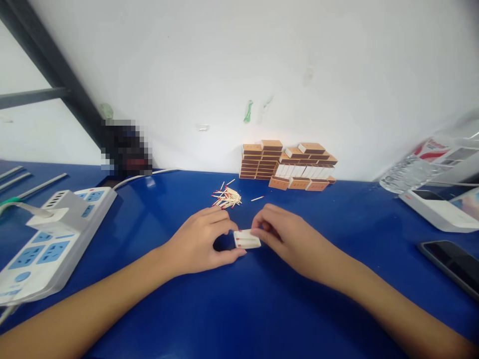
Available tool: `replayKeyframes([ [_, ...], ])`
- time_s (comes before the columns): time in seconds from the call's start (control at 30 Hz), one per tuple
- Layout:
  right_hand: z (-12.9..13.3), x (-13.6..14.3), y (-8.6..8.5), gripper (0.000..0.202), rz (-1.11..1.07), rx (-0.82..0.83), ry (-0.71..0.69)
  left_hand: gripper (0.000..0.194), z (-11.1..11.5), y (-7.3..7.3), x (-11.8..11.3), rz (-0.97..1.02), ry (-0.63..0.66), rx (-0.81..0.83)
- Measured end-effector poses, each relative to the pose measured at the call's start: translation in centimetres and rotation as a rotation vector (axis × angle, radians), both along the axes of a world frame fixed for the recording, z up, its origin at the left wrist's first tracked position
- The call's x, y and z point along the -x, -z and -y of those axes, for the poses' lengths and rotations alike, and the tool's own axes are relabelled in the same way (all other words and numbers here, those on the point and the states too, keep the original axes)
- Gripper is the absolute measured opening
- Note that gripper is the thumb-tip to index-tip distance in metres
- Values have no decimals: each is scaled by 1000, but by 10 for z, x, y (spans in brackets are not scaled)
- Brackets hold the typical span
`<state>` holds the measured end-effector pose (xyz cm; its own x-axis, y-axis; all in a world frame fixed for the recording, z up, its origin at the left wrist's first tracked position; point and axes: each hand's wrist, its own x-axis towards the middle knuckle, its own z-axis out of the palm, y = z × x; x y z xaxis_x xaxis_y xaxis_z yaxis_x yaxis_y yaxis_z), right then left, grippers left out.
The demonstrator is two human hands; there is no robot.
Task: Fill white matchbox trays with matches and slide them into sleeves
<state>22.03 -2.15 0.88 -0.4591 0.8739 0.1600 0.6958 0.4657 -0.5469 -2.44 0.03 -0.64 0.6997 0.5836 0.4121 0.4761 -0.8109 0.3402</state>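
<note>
A small white matchbox tray (247,239) lies flat at the middle of the blue table, with a few red-tipped matches in it. My left hand (207,239) curves around its left end, thumb on the near side and forefinger on the far side. At the tray's upper right corner, my right hand (279,234) is closed in a pinch; whatever is between its fingertips is hidden. Just beyond my hands sits a loose pile of matches (228,198), and one single match (257,198) lies to its right.
Stacked matchboxes (258,162) stand against the white wall, with more matchboxes (305,169) piled beside them. On the left is a power strip (52,249) with a plugged-in adapter (56,212). A water bottle (422,159), a white device (441,212) and a phone (452,262) are at right.
</note>
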Motion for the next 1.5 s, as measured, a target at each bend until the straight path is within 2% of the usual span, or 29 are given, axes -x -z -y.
replayKeyframes([
  [0.1,7,4,-1,11,36,26,-83,26,1,0,0,2,7,-5],
  [0.2,-2,-2,0,11,-8,-10,-40,24,1,0,1,7,20,-10],
  [0.33,-36,-20,3,8,-3,-139,97,26,0,1,3,3,29,-1],
  [0.47,-75,-24,7,17,106,-138,-1,27,-1,2,3,-21,32,20],
  [0.6,-94,-15,6,4,257,-73,1,29,-1,2,4,-30,31,12],
  [0.73,-85,-12,-1,11,232,-82,-41,31,-1,2,3,-23,37,-17],
  [0.87,-54,-12,-8,9,82,-146,0,29,-2,3,3,-29,8,-20],
  [0.97,-30,-8,-11,20,-36,-171,-7,27,-3,4,3,-34,-18,-18],
  [1.1,-10,4,-10,22,-233,-75,48,26,-3,3,2,-35,-24,-22],
  [1.2,-6,12,-5,20,-393,69,149,24,-3,1,2,-16,-42,-22],
  [1.27,-5,15,1,18,-414,133,171,25,-4,1,3,-7,-63,-16],
  [1.4,-8,11,12,11,-305,127,158,25,-6,1,5,-13,-91,-3],
  [1.5,-16,4,13,12,-245,84,119,23,-4,1,5,-17,-72,-2],
])
